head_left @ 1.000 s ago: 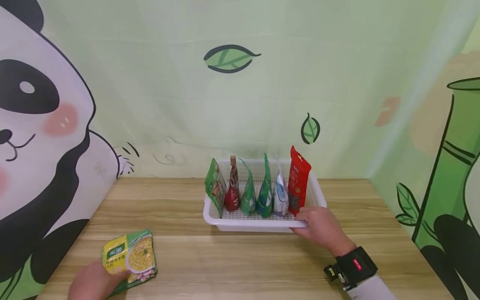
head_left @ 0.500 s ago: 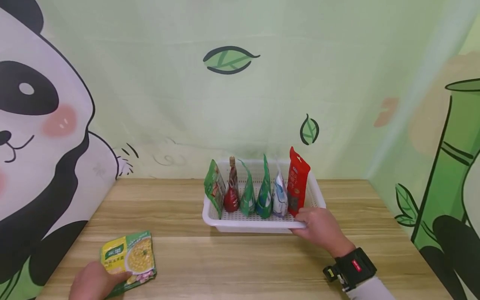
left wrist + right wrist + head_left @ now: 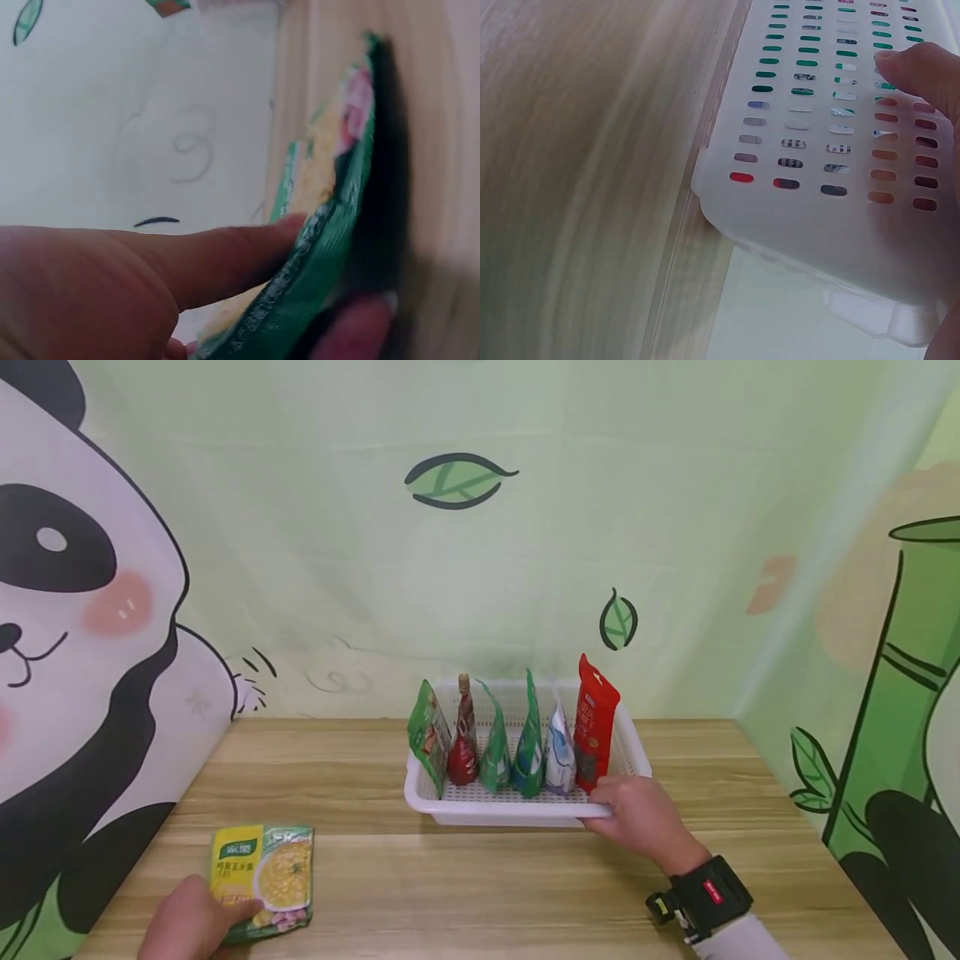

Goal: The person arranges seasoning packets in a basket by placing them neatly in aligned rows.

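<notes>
A yellow and green soup packet (image 3: 283, 872) is at the table's front left, a bowl of corn soup printed on its face. My left hand (image 3: 191, 917) pinches its lower edge, thumb on the printed side and a finger (image 3: 356, 330) on the underside. Seen from the left wrist, part of the packet is tilted off the wood with shadow beneath. Farther back stands a white perforated basket (image 3: 495, 811). My right hand (image 3: 643, 820) grips its front rim near the right corner; the right wrist view shows the thumb (image 3: 904, 66) against the slotted wall.
Inside the basket several items stand in a row: a green packet (image 3: 430, 735), a red bottle (image 3: 463, 752), green pouches (image 3: 530, 747), a white-blue pouch (image 3: 560, 752) and a red packet (image 3: 596, 718). Behind the wooden table (image 3: 450, 893) hangs a printed panda backdrop (image 3: 337, 527).
The soup packet has turned slightly in my left hand and now lies straighter, a little to the right. My right hand and the basket keep their place.
</notes>
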### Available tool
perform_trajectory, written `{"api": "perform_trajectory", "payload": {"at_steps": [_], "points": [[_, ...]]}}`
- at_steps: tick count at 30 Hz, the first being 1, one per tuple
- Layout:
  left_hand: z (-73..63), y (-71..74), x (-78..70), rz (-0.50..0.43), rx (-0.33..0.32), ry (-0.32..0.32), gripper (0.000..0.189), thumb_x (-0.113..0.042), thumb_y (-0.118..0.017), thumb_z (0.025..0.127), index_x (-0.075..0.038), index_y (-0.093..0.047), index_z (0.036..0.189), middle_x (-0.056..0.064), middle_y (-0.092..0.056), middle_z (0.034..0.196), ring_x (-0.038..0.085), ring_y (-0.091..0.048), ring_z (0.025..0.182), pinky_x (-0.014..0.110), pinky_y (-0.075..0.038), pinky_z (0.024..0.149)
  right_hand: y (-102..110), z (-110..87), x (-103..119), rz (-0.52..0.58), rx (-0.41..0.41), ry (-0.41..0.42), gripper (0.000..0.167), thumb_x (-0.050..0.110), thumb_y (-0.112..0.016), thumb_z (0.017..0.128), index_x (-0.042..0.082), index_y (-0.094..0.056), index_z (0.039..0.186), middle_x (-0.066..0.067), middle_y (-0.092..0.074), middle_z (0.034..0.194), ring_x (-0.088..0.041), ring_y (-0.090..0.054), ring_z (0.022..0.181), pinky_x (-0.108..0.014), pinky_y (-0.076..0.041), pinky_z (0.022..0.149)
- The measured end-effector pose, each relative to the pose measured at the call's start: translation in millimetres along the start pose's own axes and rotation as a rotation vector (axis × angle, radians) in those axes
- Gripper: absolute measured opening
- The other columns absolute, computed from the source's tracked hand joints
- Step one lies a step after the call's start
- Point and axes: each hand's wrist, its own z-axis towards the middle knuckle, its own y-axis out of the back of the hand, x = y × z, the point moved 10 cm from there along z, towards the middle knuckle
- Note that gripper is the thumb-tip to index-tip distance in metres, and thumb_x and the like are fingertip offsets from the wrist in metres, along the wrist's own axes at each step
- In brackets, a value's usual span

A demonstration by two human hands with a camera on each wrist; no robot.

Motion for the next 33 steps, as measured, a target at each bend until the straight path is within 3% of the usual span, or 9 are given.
{"api": "perform_trajectory", "payload": {"at_steps": [5,8,16,21,26,29,33], "points": [[-3.0,1.8,-15.9,-0.127,0.024,-0.062,0.06,-0.024,-0.083,0.094,0.017,-0.044,0.114,0.022,-0.057,0.092,0.029,-0.062,0.079,0.04,-0.056,0.072,0.3,0.3,-0.2,0.003,0.003,-0.005,0.011,0.023,-0.092,0.083,0.016,-0.084,0.084,0.011,-0.07,0.076,-0.002,-0.051,0.065,-0.021,-0.044,0.061],[-8.0,3.2,-29.1,-0.258,0.019,-0.098,0.053,-0.013,-0.079,0.097,0.015,-0.041,0.12,0.024,-0.06,0.095,0.024,-0.067,0.074,0.037,-0.06,0.066,0.9,0.2,0.0,0.001,0.008,-0.008,0.011,0.023,-0.092,0.083,0.016,-0.084,0.084,0.011,-0.07,0.076,-0.002,-0.051,0.066,-0.021,-0.044,0.06],[-21.8,24.0,-64.6,-0.472,-0.139,-0.208,0.057,-0.016,-0.077,0.1,0.011,-0.042,0.135,0.027,-0.071,0.105,0.024,-0.077,0.071,0.032,-0.059,0.06,2.0,0.5,1.4,0.0,0.017,-0.016,0.012,0.024,-0.092,0.084,0.016,-0.084,0.085,0.01,-0.07,0.076,-0.002,-0.052,0.066,-0.022,-0.045,0.061],[-27.2,34.2,-84.2,-0.535,-0.205,-0.26,0.052,-0.021,-0.077,0.101,0.009,-0.054,0.136,0.027,-0.076,0.112,0.018,-0.079,0.078,0.03,-0.059,0.062,2.7,0.3,2.2,0.0,0.012,-0.021,0.012,0.024,-0.093,0.083,0.015,-0.085,0.085,0.01,-0.071,0.077,-0.002,-0.053,0.066,-0.021,-0.046,0.061],[-33.6,41.9,-108.0,-0.542,-0.262,-0.311,0.05,-0.027,-0.079,0.1,0.006,-0.063,0.133,0.025,-0.077,0.115,0.004,-0.073,0.081,0.024,-0.056,0.062,2.4,0.3,2.1,-0.012,0.006,-0.024,0.014,0.025,-0.093,0.083,0.015,-0.085,0.086,0.01,-0.071,0.076,-0.002,-0.053,0.065,-0.021,-0.046,0.061],[-42.6,41.7,-128.6,-0.537,-0.294,-0.366,0.045,-0.026,-0.079,0.1,0.004,-0.066,0.13,0.023,-0.078,0.112,0.001,-0.07,0.079,0.022,-0.055,0.062,1.9,0.6,1.2,-0.023,0.002,-0.028,0.016,0.028,-0.094,0.082,0.015,-0.085,0.085,0.01,-0.07,0.076,-0.001,-0.052,0.065,-0.021,-0.046,0.061],[-56.3,31.4,-157.9,-0.575,-0.296,-0.439,0.037,-0.021,-0.079,0.099,0.002,-0.069,0.126,0.02,-0.08,0.105,0.006,-0.073,0.076,0.023,-0.055,0.062,1.1,-0.8,-0.9,-0.016,-0.005,-0.032,0.024,0.039,-0.093,0.082,0.017,-0.084,0.086,0.013,-0.072,0.078,0.002,-0.052,0.065,-0.019,-0.049,0.061]]}}
